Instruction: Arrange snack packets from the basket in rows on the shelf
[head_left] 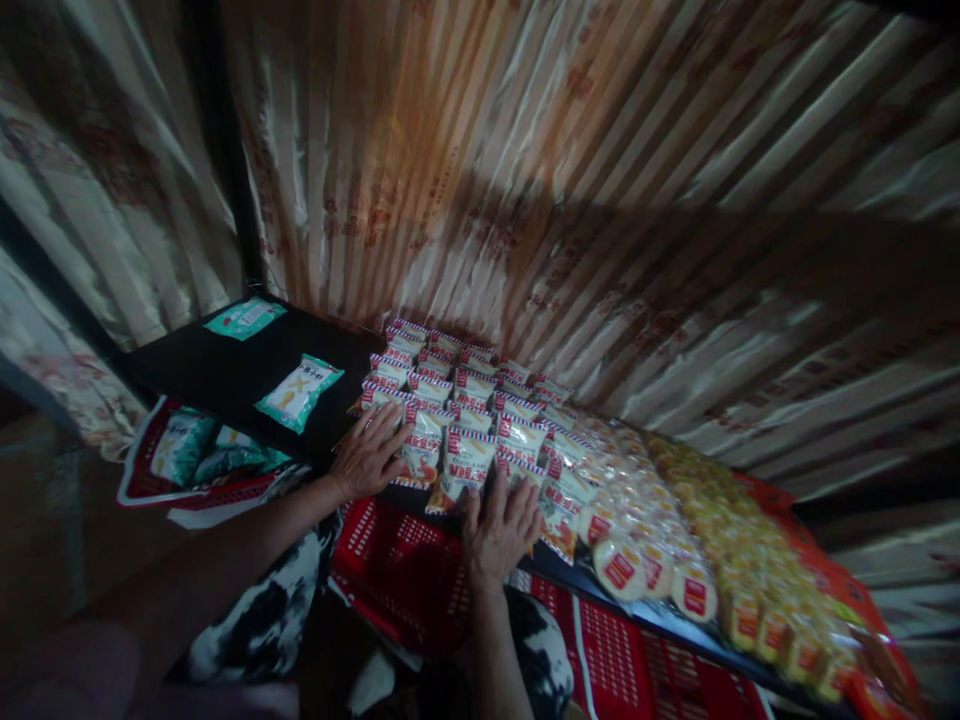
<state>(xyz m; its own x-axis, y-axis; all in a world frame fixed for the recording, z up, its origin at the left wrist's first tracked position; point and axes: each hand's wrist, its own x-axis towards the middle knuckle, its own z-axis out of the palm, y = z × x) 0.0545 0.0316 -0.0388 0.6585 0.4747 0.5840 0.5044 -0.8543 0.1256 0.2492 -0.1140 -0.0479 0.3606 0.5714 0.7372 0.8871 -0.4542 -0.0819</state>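
Note:
Rows of small snack bags [469, 458] with striped blue-and-red top edges stand close together on a black shelf [225, 375]. My left hand [367, 452] lies over the front left bags, its fingers spread and a ring on one finger. Against the lower front of the middle bags rests my right hand [501, 528], fingers apart and palm down. Neither hand grips a bag. Two green-and-white snack packets lie flat to the left: one packet [300, 392] near my left hand, another packet [246, 318] farther back.
Round white wrapped crackers [619, 568] and yellow wrapped snacks [772, 630] fill the shelf to the right, with orange bags [810, 560] beyond. Red baskets [405, 570] sit below the front edge; the left basket [139, 470] holds green packets. Pleated printed sheeting [465, 200] hangs behind.

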